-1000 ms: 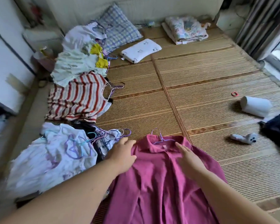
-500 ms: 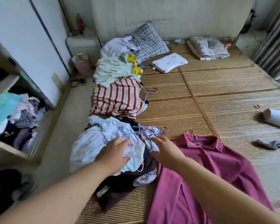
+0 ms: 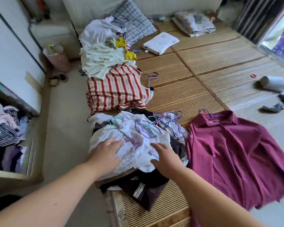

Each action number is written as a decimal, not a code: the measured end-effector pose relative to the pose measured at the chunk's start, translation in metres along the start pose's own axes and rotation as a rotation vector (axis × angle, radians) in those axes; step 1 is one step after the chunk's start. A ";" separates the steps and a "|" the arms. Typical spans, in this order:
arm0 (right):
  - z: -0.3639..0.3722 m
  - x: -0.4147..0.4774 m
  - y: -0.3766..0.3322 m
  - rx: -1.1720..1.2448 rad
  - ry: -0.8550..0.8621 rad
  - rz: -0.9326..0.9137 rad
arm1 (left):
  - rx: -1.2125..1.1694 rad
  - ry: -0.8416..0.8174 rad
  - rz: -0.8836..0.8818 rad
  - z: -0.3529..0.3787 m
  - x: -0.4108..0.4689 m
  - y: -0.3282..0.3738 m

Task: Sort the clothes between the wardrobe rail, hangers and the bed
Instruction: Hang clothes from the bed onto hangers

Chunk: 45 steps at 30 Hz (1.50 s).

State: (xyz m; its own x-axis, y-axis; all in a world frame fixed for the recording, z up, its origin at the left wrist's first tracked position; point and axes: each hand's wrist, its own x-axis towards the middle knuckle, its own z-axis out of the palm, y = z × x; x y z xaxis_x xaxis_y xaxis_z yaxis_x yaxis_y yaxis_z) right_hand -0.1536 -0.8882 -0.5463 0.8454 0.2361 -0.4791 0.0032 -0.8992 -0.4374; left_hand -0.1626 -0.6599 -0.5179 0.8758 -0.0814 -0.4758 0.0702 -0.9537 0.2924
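L hand (image 3: 105, 155) & R hand (image 3: 168, 159) lie flat w/ fingers straight on the white top (image 3: 138, 136), gripping nothing. The pile's right under them at the bed (image 3: 195, 89) edge, hangers (image 3: 164, 118) at its far end. Magenta shirt (image 3: 233, 148) lies just right, nearer the R hand.

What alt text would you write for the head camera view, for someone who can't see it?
A person's left grip and right grip, bare open hands, rest on a white garment atop a pile of clothes on a woven bed mat. A magenta shirt lies spread beside it.
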 end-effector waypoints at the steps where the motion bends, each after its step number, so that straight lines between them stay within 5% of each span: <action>1: 0.000 0.009 0.003 0.028 0.002 0.030 | -0.001 -0.012 0.001 0.003 0.011 -0.001; 14: 0.056 0.193 0.070 0.388 0.023 0.316 | -0.035 -0.132 -0.021 0.087 0.165 -0.017; 20: 0.087 0.232 0.086 0.366 0.041 0.448 | -0.079 -0.107 -0.071 0.103 0.185 -0.027; 26: 0.037 0.193 0.062 0.474 0.201 0.332 | -0.132 -0.043 -0.092 0.056 0.168 -0.022; 38: -0.101 0.099 -0.048 0.616 0.205 -0.094 | 0.134 0.420 -0.060 -0.137 0.084 -0.021; 45: -0.180 0.049 -0.186 0.461 0.345 -0.273 | -0.133 0.577 0.124 -0.241 0.008 -0.106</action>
State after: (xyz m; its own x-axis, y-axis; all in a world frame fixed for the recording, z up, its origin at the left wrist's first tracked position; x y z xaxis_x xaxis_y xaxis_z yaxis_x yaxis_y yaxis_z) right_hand -0.0164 -0.7758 -0.3520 0.9702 0.2334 -0.0652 0.0776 -0.5541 -0.8288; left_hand -0.0473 -0.4893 -0.3528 0.9963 0.0163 0.0840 -0.0220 -0.8997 0.4359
